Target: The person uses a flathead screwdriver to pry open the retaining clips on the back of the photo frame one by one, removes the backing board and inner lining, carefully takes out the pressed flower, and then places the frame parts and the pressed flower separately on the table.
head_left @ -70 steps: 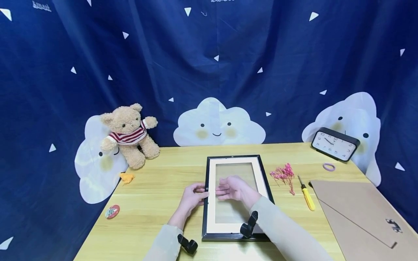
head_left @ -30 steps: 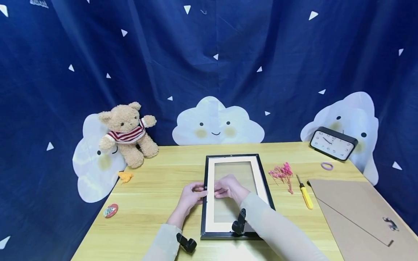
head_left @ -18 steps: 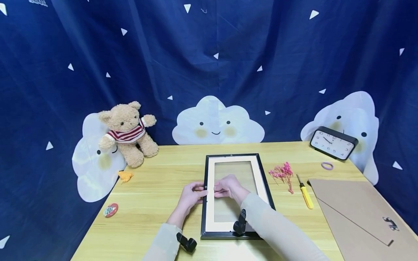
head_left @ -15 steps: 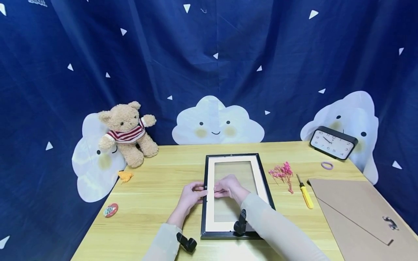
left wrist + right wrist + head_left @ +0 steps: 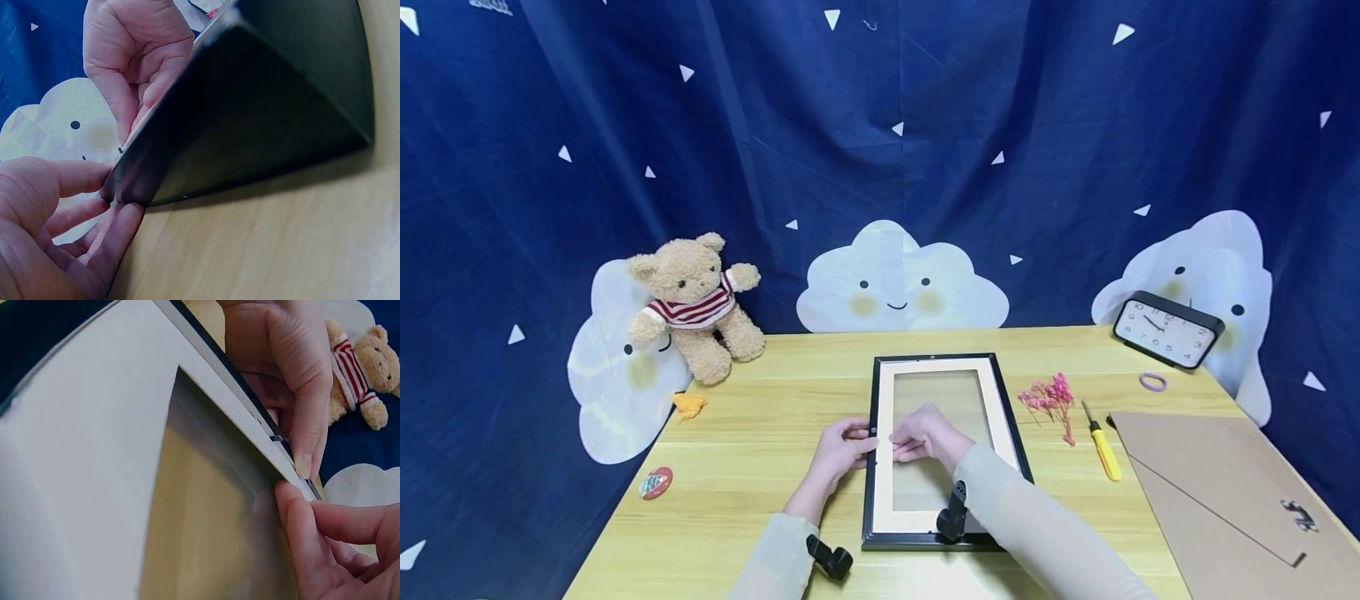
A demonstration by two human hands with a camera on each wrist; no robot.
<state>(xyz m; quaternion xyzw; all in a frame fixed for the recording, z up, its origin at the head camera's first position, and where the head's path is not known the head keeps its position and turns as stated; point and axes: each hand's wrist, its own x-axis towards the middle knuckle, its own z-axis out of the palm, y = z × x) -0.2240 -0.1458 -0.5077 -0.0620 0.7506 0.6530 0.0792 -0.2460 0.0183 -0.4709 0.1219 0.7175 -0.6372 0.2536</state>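
A black picture frame (image 5: 872, 492) lies on the table, with a white mat (image 5: 883, 492) around its see-through middle. My left hand (image 5: 837, 450) grips the frame's left side. The left wrist view shows its thumb on the upper edge and fingers (image 5: 125, 231) low against the outer wall. Over the window, my right hand (image 5: 928, 433) pinches the inner edge of the mat's left strip between thumb and finger. In the right wrist view those fingertips (image 5: 290, 494) sit just beside the left thumb. The tips are partly hidden in the head view.
Right of the frame lie pink dried flowers (image 5: 1051, 400), a yellow-handled screwdriver (image 5: 1105, 450), a brown backing board (image 5: 1217, 475) and a purple ring (image 5: 1153, 382). A clock (image 5: 1168, 331) stands behind them. At left are a teddy bear (image 5: 696, 308), an orange item (image 5: 688, 406) and a round badge (image 5: 656, 483).
My right hand has come down from above the window, its fingers closing from spread to a pinch on the mat's left strip. My left hand keeps its grip on the frame.
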